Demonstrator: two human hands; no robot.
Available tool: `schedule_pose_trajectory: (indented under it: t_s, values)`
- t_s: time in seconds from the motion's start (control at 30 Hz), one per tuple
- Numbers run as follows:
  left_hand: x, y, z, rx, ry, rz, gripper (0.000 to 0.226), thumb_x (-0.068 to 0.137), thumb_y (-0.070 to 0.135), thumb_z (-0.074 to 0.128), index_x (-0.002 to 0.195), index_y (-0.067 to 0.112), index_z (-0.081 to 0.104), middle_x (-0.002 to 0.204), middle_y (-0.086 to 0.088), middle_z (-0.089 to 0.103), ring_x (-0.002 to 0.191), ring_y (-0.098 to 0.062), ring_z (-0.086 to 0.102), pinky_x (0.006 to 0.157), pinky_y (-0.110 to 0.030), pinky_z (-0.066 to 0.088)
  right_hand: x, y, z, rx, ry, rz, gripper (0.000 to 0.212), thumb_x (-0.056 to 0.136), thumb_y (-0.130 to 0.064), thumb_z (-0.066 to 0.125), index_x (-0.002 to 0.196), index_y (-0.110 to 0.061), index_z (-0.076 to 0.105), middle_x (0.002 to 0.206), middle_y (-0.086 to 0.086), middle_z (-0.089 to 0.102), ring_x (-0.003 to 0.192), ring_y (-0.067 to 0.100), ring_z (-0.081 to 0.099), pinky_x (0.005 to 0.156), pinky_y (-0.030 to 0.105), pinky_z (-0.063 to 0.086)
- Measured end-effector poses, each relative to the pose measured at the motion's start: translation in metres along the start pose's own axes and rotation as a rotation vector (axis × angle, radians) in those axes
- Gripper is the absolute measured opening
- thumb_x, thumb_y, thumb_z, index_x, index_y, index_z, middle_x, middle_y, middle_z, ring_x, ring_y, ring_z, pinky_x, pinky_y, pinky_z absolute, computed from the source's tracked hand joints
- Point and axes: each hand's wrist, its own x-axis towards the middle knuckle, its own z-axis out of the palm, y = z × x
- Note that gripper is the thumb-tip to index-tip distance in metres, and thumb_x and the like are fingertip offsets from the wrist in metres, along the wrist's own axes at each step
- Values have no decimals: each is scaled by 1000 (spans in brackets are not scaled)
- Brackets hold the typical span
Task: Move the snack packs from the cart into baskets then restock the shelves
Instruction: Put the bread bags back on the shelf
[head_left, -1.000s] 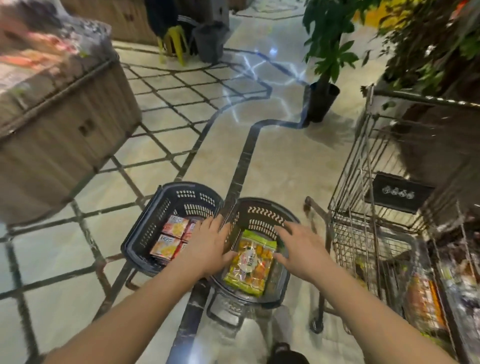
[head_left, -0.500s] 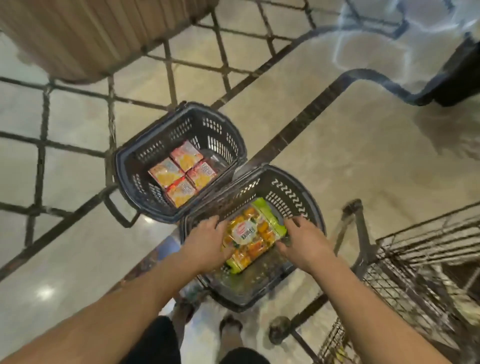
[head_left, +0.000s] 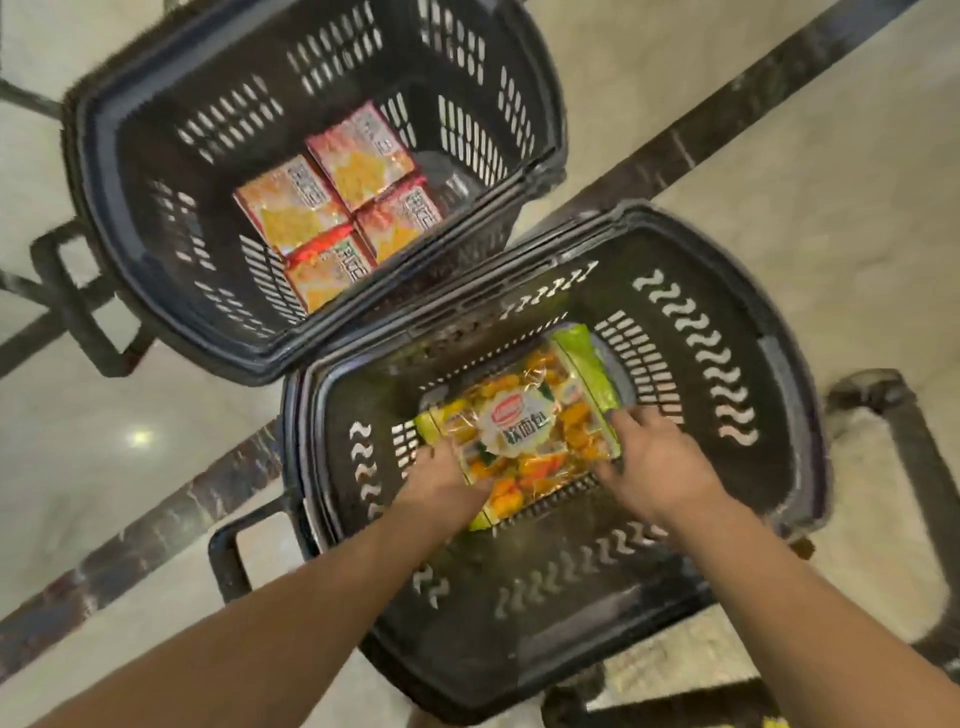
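Observation:
Two dark plastic baskets stand on the floor. The near basket (head_left: 779, 364) holds a green and yellow snack pack (head_left: 524, 421). My left hand (head_left: 441, 480) grips the pack's near left edge, and my right hand (head_left: 657, 467) grips its right edge; both reach down inside the basket with fingers tucked at the pack's sides. The far basket (head_left: 104, 171) holds several orange and red snack packs (head_left: 332, 208) lying flat on its bottom.
A dark marble band (head_left: 727, 119) crosses the pale tiled floor diagonally under the baskets. The far basket's handle (head_left: 78, 301) sticks out left, the near basket's handle (head_left: 228, 561) at lower left. A dark cart leg and wheel (head_left: 883, 405) stand at the right.
The view has dropped close over the baskets. Both hands went deeper into the near basket with the green pack, lowering it toward the bottom. The cart has almost left the view.

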Motion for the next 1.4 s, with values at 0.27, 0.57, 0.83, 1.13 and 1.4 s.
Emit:
schedule_pose_trajectory:
  t_s: [0.27,0.57,0.83,1.13,1.4]
  values:
    - [79,-30,77,-405,-11,-326,85,93,38,72,155,8,23,155,-18,33,141,-36,43,114,-42,41,97,-2,63,-58,-63,-23,74,94,-59,53,154,-22,30,144,12,44,132,33,47,105,41,45]
    - [139,-39,100,-606,8,-339,101,79,50,83,157,14,29,155,-12,44,141,-32,45,119,-43,37,156,18,89,-74,13,-6,61,92,-52,61,141,-19,47,135,11,51,123,33,53,101,43,48]
    - [151,-41,110,-793,-7,-489,90,83,30,81,155,17,29,141,-10,56,130,-31,54,113,-45,43,184,36,99,468,-121,284,105,81,-55,77,158,-11,20,149,21,48,132,39,51,110,44,41]
    - [142,-41,116,-1084,50,-531,78,78,19,88,145,20,48,123,-8,67,114,-31,64,103,-50,52,176,32,94,540,-101,234,74,86,-48,74,146,-15,45,138,16,58,126,37,55,106,44,43]
    - [105,-26,100,-1043,95,-454,43,87,14,80,125,18,61,107,-5,68,100,-28,63,96,-45,53,122,40,62,532,-25,172,63,88,-48,72,140,-20,51,132,13,63,121,35,58,102,38,44]
